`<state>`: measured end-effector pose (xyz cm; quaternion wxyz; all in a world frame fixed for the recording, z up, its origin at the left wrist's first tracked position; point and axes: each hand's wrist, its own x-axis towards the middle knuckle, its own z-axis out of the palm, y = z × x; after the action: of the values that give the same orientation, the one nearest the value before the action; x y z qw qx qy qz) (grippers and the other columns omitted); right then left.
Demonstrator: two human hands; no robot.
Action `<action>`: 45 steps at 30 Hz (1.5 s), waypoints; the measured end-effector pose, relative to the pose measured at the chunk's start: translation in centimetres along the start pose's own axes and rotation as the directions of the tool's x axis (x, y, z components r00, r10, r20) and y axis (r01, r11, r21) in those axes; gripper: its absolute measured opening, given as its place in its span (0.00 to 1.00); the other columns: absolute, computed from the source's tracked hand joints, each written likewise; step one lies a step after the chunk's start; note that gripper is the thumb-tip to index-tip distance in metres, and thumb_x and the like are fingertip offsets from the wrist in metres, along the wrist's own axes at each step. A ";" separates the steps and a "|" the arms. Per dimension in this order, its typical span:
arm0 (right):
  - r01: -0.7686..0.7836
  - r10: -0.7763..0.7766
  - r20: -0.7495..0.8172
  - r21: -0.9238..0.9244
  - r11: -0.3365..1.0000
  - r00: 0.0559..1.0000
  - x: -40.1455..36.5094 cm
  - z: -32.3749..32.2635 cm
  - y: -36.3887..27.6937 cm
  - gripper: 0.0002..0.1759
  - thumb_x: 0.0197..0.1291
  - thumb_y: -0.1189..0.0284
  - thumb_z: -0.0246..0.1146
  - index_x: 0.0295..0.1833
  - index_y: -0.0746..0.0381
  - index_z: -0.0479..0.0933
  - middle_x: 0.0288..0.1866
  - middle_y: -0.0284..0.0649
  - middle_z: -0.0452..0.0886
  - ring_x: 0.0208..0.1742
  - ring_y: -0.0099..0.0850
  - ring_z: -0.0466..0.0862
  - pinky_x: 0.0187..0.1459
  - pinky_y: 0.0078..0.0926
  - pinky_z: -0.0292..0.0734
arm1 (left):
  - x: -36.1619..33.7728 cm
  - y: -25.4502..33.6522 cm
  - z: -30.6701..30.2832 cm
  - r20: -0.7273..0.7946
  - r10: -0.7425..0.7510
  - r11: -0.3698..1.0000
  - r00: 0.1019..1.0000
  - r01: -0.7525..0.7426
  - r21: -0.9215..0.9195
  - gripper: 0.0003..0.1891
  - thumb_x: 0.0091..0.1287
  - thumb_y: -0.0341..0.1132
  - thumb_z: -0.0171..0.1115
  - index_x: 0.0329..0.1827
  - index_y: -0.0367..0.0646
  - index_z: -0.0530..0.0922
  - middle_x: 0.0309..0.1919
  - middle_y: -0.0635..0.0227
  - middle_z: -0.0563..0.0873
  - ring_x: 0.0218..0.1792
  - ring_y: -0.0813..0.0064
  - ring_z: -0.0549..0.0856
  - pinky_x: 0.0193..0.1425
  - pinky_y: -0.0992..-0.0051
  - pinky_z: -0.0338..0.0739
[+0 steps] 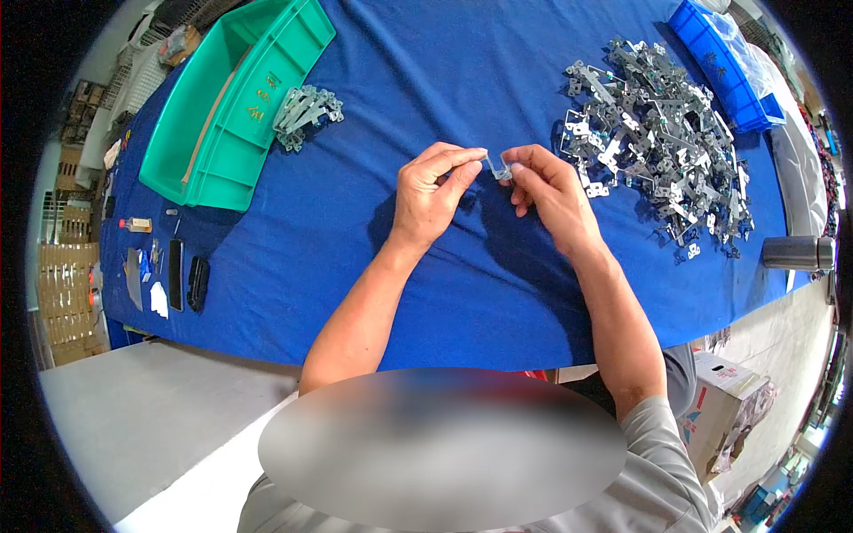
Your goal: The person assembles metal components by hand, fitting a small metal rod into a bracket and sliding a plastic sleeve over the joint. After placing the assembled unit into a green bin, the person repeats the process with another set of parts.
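Between my two hands, over the middle of the blue cloth, is a small metal bracket (pixel 499 170). My left hand (pixel 432 194) pinches its left end between thumb and fingertips. The bracket's right end is held by the thumb and fingers of my right hand (pixel 553 193). A large heap of similar metal brackets (pixel 657 142) lies to the right of my right hand. A smaller pile of brackets (pixel 305 115) lies up and to the left, beside the green bin.
The green bin (pixel 259 133) stands at the upper left, a blue bin (pixel 724 67) at the upper right. A metal flask (pixel 798 253) lies at the right edge. A phone (pixel 174 274), a black case (pixel 198 283) and a small bottle (pixel 136 225) lie on the blue cloth (pixel 426 311) at left.
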<state>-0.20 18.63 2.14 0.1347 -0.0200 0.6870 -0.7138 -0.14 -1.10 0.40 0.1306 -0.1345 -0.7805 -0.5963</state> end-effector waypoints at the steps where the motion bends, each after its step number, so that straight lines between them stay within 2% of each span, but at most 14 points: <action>1: -0.018 0.018 0.014 0.039 0.999 1.000 0.0 -0.1 -0.1 0.13 0.75 0.69 0.62 0.56 0.66 0.82 0.35 0.33 0.83 0.32 0.19 0.80 0.35 0.19 0.79 | 0.0 0.0 0.0 0.001 0.001 1.000 1.000 -0.001 -0.001 0.08 0.68 0.26 0.71 0.48 0.39 0.91 0.40 0.63 0.91 0.40 0.73 0.90 0.46 0.74 0.83; 3: -0.056 0.051 0.042 0.117 0.992 0.998 0.1 -0.4 -0.3 0.13 0.76 0.68 0.61 0.56 0.66 0.82 0.35 0.33 0.83 0.32 0.19 0.80 0.35 0.19 0.78 | -0.1 0.1 0.1 0.030 0.028 1.000 0.999 -0.028 0.000 0.08 0.69 0.26 0.70 0.48 0.38 0.91 0.40 0.62 0.91 0.41 0.72 0.90 0.46 0.74 0.83; 9: -0.041 0.043 0.042 -0.038 0.998 0.998 0.2 -0.8 0.3 0.11 0.76 0.66 0.64 0.50 0.63 0.84 0.34 0.30 0.83 0.31 0.16 0.79 0.31 0.18 0.75 | -0.1 0.2 0.2 0.099 0.081 0.997 0.992 -0.083 0.008 0.07 0.69 0.26 0.69 0.48 0.37 0.90 0.38 0.61 0.92 0.40 0.72 0.91 0.45 0.74 0.84; 10: 0.013 -0.013 -0.002 0.008 1.000 1.000 0.3 -0.7 0.4 0.10 0.75 0.66 0.64 0.50 0.63 0.84 0.34 0.30 0.83 0.31 0.16 0.78 0.30 0.18 0.74 | -0.1 0.2 0.2 0.108 0.076 0.997 0.991 -0.078 0.010 0.07 0.69 0.25 0.69 0.48 0.36 0.90 0.38 0.61 0.92 0.40 0.73 0.91 0.44 0.74 0.84; 12: 0.127 -0.118 -0.097 0.093 0.987 0.988 0.3 -0.4 0.7 0.10 0.75 0.66 0.65 0.48 0.62 0.84 0.33 0.29 0.82 0.30 0.16 0.78 0.29 0.17 0.72 | -0.2 0.3 0.1 0.115 -0.001 1.000 0.993 0.001 0.001 0.07 0.71 0.27 0.68 0.49 0.37 0.90 0.37 0.63 0.91 0.37 0.76 0.90 0.39 0.76 0.83; 15: 0.058 -0.055 -0.102 0.026 0.998 0.993 0.2 -0.8 -0.2 0.10 0.75 0.66 0.65 0.48 0.62 0.84 0.32 0.28 0.83 0.29 0.15 0.77 0.28 0.16 0.71 | -0.3 0.0 0.3 0.042 -0.214 0.971 0.976 0.218 -0.099 0.09 0.76 0.30 0.65 0.53 0.38 0.88 0.39 0.64 0.91 0.33 0.80 0.89 0.30 0.81 0.80; 16: 0.067 -0.074 -0.098 -0.073 0.995 0.992 0.1 -0.7 -0.2 0.11 0.75 0.66 0.65 0.47 0.63 0.85 0.32 0.29 0.83 0.29 0.16 0.77 0.29 0.18 0.71 | -0.3 -0.2 0.4 0.010 -0.301 0.942 0.954 0.299 -0.152 0.10 0.77 0.32 0.64 0.55 0.39 0.88 0.39 0.65 0.90 0.31 0.81 0.89 0.28 0.83 0.78; 20: 0.130 -0.134 -0.001 -0.248 0.960 0.991 -0.1 0.0 0.7 0.13 0.75 0.65 0.64 0.46 0.66 0.85 0.31 0.33 0.84 0.30 0.19 0.79 0.32 0.22 0.74 | 0.0 -0.6 0.0 0.018 -0.328 0.899 0.944 0.318 -0.301 0.12 0.78 0.34 0.64 0.57 0.38 0.86 0.40 0.64 0.91 0.31 0.79 0.89 0.25 0.83 0.78; 29: 0.150 -0.159 0.000 -0.323 0.934 0.987 0.0 0.0 1.1 0.14 0.74 0.64 0.65 0.46 0.65 0.85 0.30 0.33 0.85 0.29 0.19 0.78 0.31 0.23 0.74 | -0.1 -0.7 0.0 0.042 -0.316 0.895 0.948 0.313 -0.317 0.11 0.78 0.33 0.64 0.57 0.39 0.86 0.40 0.64 0.92 0.31 0.80 0.89 0.27 0.83 0.78; 35: 0.169 -0.182 -0.016 -0.301 0.939 0.983 0.1 -0.1 1.2 0.12 0.73 0.65 0.66 0.46 0.65 0.85 0.29 0.35 0.85 0.28 0.19 0.78 0.31 0.24 0.73 | -0.2 -0.7 0.0 0.053 -0.322 0.883 0.945 0.320 -0.343 0.10 0.77 0.33 0.65 0.56 0.40 0.87 0.40 0.65 0.92 0.30 0.81 0.88 0.28 0.83 0.79; 38: 0.177 -0.196 -0.019 -0.357 0.917 0.980 0.1 -0.1 1.2 0.11 0.73 0.67 0.66 0.46 0.65 0.85 0.29 0.35 0.85 0.28 0.19 0.79 0.30 0.24 0.72 | -0.2 -0.7 0.1 0.047 -0.321 0.890 0.946 0.319 -0.326 0.10 0.77 0.33 0.65 0.56 0.40 0.87 0.40 0.66 0.92 0.30 0.82 0.88 0.28 0.83 0.79; 41: 0.222 -0.257 -0.023 -0.437 0.872 0.966 0.1 -0.2 1.5 0.10 0.72 0.68 0.66 0.46 0.65 0.84 0.27 0.35 0.83 0.28 0.20 0.79 0.30 0.25 0.73 | -0.3 -0.1 -0.1 0.037 -0.295 0.929 0.955 0.295 -0.225 0.10 0.76 0.32 0.66 0.55 0.41 0.88 0.39 0.68 0.91 0.30 0.84 0.86 0.28 0.84 0.77; 44: 0.172 -0.190 -0.008 -0.398 0.901 0.982 0.0 -0.2 1.1 0.10 0.72 0.69 0.65 0.50 0.65 0.84 0.29 0.35 0.84 0.28 0.20 0.80 0.30 0.24 0.75 | -0.1 -0.1 -0.1 0.039 -0.110 0.986 0.993 0.114 -0.124 0.10 0.75 0.30 0.67 0.54 0.40 0.89 0.38 0.70 0.90 0.31 0.85 0.84 0.31 0.83 0.76; 45: 0.139 -0.149 -0.008 -0.306 0.942 0.989 0.1 -0.3 1.1 0.10 0.73 0.69 0.65 0.51 0.65 0.83 0.30 0.35 0.84 0.28 0.20 0.80 0.31 0.24 0.76 | -0.1 -0.1 0.0 0.031 -0.085 0.990 0.996 0.088 -0.113 0.09 0.74 0.30 0.67 0.53 0.40 0.90 0.38 0.70 0.90 0.31 0.85 0.84 0.32 0.83 0.76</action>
<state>-0.16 18.88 1.04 0.0668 -0.0794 0.7875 -0.6075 -0.10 -1.17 0.25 0.0863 -0.1154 -0.7518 -0.6435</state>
